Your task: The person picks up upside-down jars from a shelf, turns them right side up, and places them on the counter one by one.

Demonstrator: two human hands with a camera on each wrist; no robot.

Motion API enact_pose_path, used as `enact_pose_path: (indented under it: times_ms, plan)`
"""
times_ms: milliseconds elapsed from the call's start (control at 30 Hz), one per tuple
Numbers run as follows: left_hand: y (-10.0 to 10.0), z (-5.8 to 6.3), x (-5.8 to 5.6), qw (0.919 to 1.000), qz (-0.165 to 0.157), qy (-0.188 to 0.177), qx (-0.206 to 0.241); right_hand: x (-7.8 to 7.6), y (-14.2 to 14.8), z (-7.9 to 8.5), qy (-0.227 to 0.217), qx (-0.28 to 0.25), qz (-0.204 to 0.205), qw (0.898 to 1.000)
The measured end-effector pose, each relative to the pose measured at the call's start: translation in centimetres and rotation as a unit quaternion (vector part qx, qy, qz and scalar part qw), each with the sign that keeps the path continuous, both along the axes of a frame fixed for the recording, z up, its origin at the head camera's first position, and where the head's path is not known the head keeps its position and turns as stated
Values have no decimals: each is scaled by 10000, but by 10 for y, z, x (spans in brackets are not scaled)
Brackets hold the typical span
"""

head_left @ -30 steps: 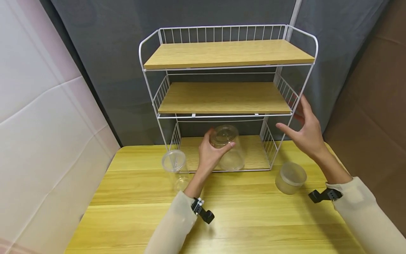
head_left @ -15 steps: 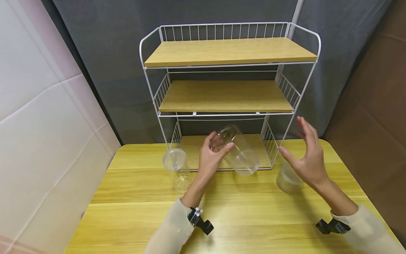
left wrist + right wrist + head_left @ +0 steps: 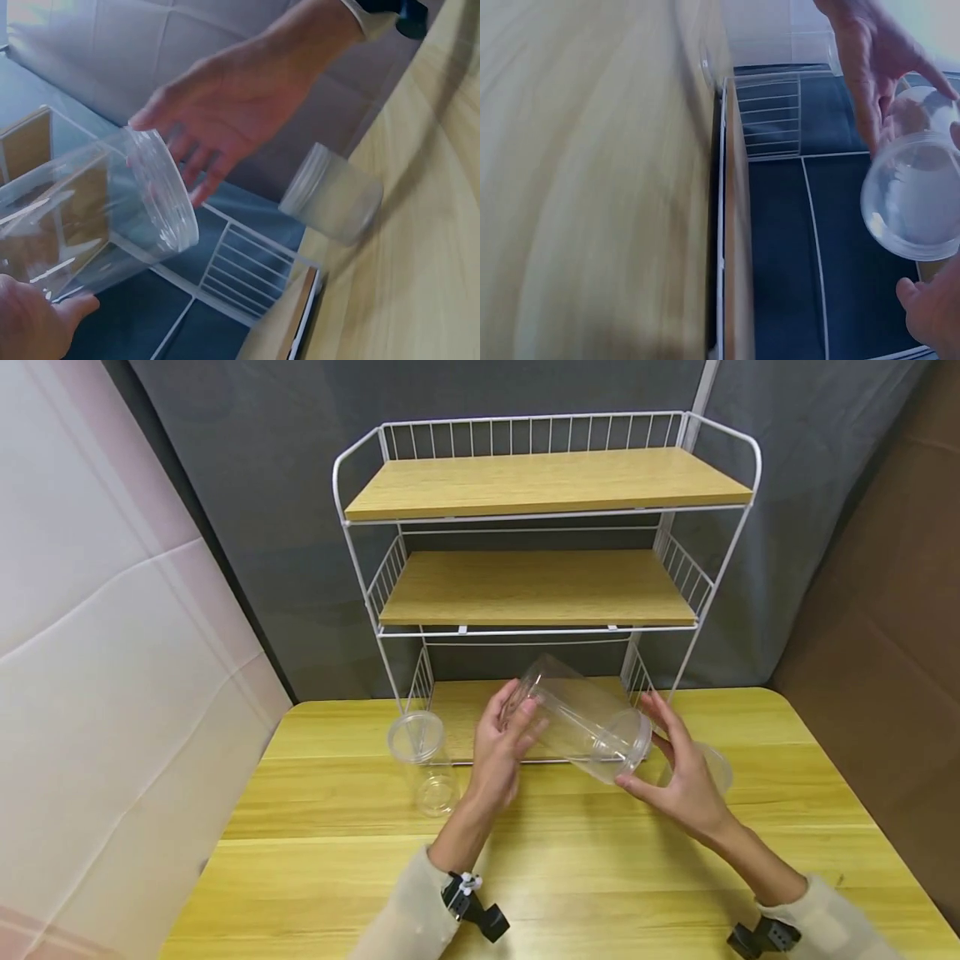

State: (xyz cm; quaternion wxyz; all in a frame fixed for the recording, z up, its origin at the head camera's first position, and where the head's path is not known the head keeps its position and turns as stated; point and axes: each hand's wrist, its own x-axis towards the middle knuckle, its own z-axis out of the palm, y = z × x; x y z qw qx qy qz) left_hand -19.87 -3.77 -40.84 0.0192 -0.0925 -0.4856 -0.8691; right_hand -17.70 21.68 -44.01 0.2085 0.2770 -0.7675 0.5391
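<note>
A tall clear plastic jar (image 3: 585, 718) hangs tilted in front of the rack's bottom shelf, its ringed end low and to the right. My left hand (image 3: 498, 747) grips it round the upper left end, thumb across the near side. My right hand (image 3: 678, 768) is at the ringed end with thumb and fingers spread to either side; in the right wrist view the thumb (image 3: 907, 292) stands apart from the rim. Beyond that hand sits a short frosted jar (image 3: 334, 196), partly hidden in the head view. Another clear jar (image 3: 422, 764) stands upright left of my left forearm.
A white wire rack with a wooden top shelf (image 3: 547, 485), middle shelf (image 3: 536, 589) and bottom shelf (image 3: 457, 702) stands at the back of the wooden table (image 3: 315, 860). Grey cloth (image 3: 262, 527) hangs behind it, with a brown panel (image 3: 877, 577) on the right.
The jar in my left hand has tipped further over, its ringed end swinging right and out from the shelf. My right hand has come from the rack's right side down and left to that end.
</note>
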Motion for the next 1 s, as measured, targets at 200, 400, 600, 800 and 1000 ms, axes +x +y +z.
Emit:
enact_pose_path:
  times_ms: [200,400,600,800,1000]
  plan:
    - [1,-3,2,9980,-183,10,603,3,-11,-7,-419,-842,558,9940]
    - [-3,-11,4,9971,-466,158,573,3,-15,-8,-297,-1329,875,9868]
    - [-21,-17,3,9947,-906,475,32,2,-5,5,-43,-1192,1090,9869]
    - [-37,-19,-1,9860,-1013,810,-1047,-1,7,28,91,-855,1121,9900]
    - [-45,-27,-5,9583,-814,1411,-2346,-7,12,47,310,-335,934,9946]
